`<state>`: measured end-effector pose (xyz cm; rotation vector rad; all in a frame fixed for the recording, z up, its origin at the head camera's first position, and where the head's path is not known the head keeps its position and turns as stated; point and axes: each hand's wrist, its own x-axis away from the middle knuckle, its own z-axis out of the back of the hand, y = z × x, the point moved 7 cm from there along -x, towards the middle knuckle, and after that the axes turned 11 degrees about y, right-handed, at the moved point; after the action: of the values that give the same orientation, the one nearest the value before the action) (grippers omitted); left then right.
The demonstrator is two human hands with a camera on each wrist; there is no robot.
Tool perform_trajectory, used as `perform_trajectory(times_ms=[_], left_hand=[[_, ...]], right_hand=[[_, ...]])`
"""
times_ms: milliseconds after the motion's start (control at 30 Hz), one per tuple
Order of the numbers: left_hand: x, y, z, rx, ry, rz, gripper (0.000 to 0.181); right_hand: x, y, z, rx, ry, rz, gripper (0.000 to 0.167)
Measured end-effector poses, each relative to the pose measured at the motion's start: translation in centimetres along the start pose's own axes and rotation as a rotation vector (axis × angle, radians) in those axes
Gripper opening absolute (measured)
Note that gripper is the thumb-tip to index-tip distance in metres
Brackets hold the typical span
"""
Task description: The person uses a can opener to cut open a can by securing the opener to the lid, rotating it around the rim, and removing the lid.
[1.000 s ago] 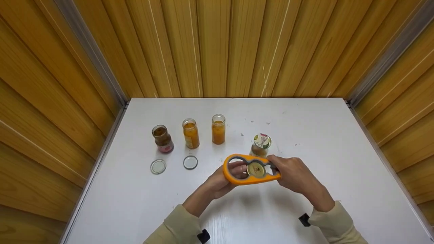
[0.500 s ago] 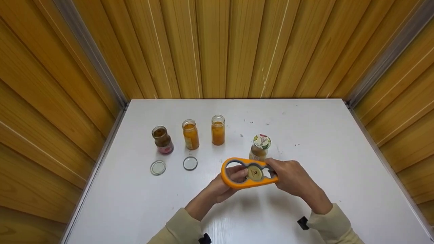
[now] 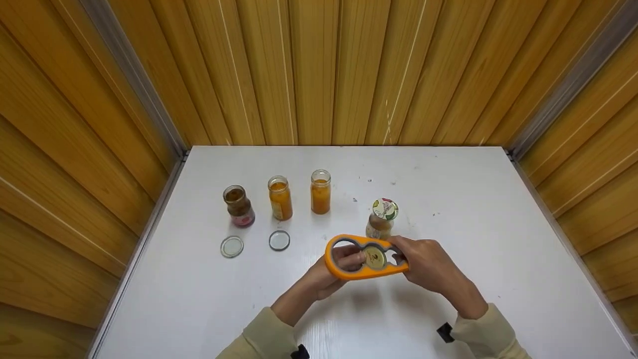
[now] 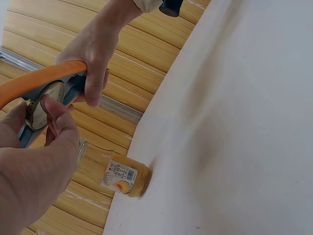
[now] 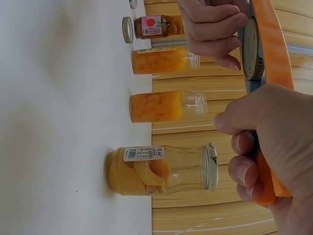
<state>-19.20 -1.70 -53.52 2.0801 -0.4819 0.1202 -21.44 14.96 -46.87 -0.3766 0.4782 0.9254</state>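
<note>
Over the table, my right hand [image 3: 429,264] grips the narrow end of an orange and grey jar opener [image 3: 344,273]. A gold jar lid [image 3: 375,258] sits in the opener's middle hole. My left hand [image 3: 324,274] reaches behind the opener, with fingers showing through its large hole. In the left wrist view, thumb and fingers of that hand pinch the lid [image 4: 53,93] at its edge and face. Just beyond the opener stands a jar of pale fruit [image 3: 380,225] with a patterned lid on it, its base partly hidden in the head view.
Two uncovered jars of orange fruit, the left one [image 3: 281,202] and the right one [image 3: 320,194], stand farther back. Left of them is an uncovered dark jar [image 3: 239,207] with a pink label. Two loose lids, one left [image 3: 232,247] and one right [image 3: 279,240], lie in front.
Both hands and the jar opener have come slightly down and left in the head view. My left fingers have moved right, onto the lid in the opener.
</note>
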Motion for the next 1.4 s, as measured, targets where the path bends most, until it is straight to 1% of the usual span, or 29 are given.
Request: perform_trajectory(times_ms=[300,433,600,700,800,867,933,1033,1133,1233,1400], left_hand=[[-0.1,-0.2,0.4,-0.044,0.028,0.004,0.042],[-0.1,-0.2,0.4,-0.055,0.039,0.007,0.041],[0.0,-0.2,0.3,-0.066,0.02,0.0,0.042],[0.1,-0.3,0.2,-0.077,0.004,-0.017,0.042],[0.2,-0.4,0.3,-0.086,0.007,-0.019,0.044],[0.2,-0.6,0.5,-0.099,0.021,-0.008,0.048],[0.2,-0.7,0.9,-0.117,0.052,0.015,0.052],[0.2,-1.0,1.5,-0.15,0.087,0.04,0.053],[0.2,-1.2,1.9,-0.168,0.101,0.046,0.047],[0.1,-1.1,2.5,-0.185,0.114,0.034,0.04],[-0.2,-0.6,3.9,-0.239,0.177,0.035,0.033]], right_hand=[[0.4,0.0,-0.3,-0.032,-0.012,-0.021,0.053],[0.5,0.1,-0.4,-0.041,-0.016,-0.03,0.052],[0.5,0.1,-0.6,-0.054,-0.025,-0.037,0.05],[0.5,0.1,-0.4,-0.043,-0.009,-0.034,0.049],[0.4,0.0,-0.3,-0.033,0.003,-0.032,0.049],[0.5,0.1,-0.3,-0.028,0.002,-0.034,0.049],[0.5,0.1,-0.3,-0.025,-0.005,-0.041,0.049],[0.6,0.2,-0.3,-0.017,-0.013,-0.054,0.047],[0.7,0.3,-0.2,-0.017,-0.013,-0.06,0.047],[0.8,0.5,-0.1,-0.027,-0.006,-0.061,0.047],[0.9,0.8,0.2,-0.036,0.011,-0.068,0.046]])
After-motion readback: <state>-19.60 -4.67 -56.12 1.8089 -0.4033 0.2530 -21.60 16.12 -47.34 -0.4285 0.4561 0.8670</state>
